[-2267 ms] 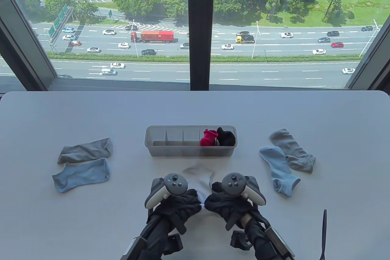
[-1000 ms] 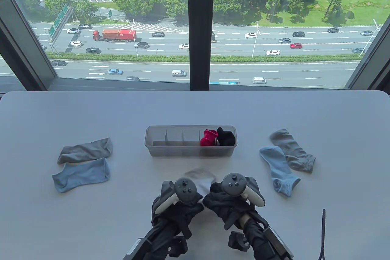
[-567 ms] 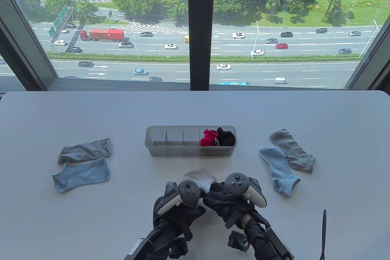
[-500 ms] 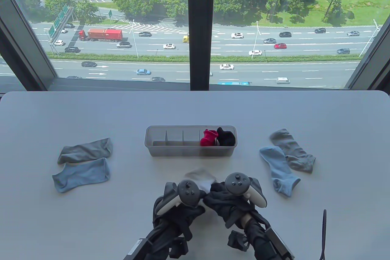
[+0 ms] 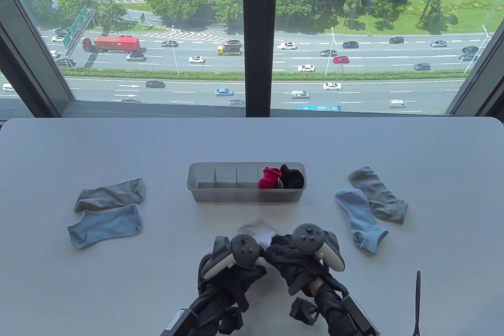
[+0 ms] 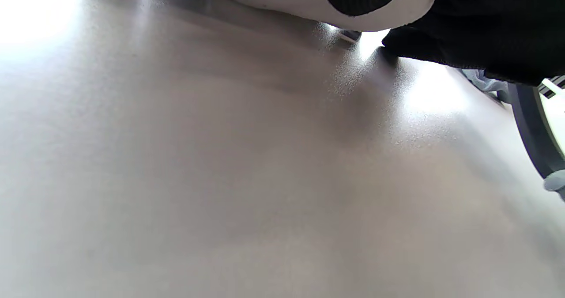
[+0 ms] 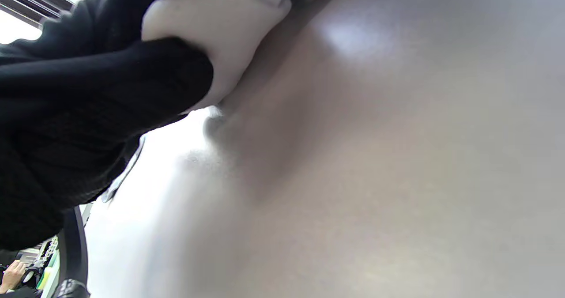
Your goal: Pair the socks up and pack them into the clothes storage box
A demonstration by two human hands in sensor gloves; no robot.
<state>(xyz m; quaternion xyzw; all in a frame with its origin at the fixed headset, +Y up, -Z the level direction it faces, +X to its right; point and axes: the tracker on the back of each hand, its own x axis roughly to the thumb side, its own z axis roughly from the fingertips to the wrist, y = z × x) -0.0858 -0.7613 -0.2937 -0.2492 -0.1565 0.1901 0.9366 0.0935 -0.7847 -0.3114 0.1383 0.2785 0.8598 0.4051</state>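
Red socks [image 5: 269,177] and black socks [image 5: 293,177] already fill the right end of the box [image 5: 204,191] — three cells look empty. Just near of the box, both hands [image 5: 240,263] [image 5: 293,259] grip the white socks [image 5: 258,230], apparently bundled, long axis unclear. Grey and blue pairs lie either side on the counter [image 5: 118,147] — unpaired.

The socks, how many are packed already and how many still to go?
Two bundles look packed: a red one and a black one sit in the box. The left hand and right hand are both gripping the white socks. Left: a grey sock and blue sock on one side, a grey sock and blue sock on the other.
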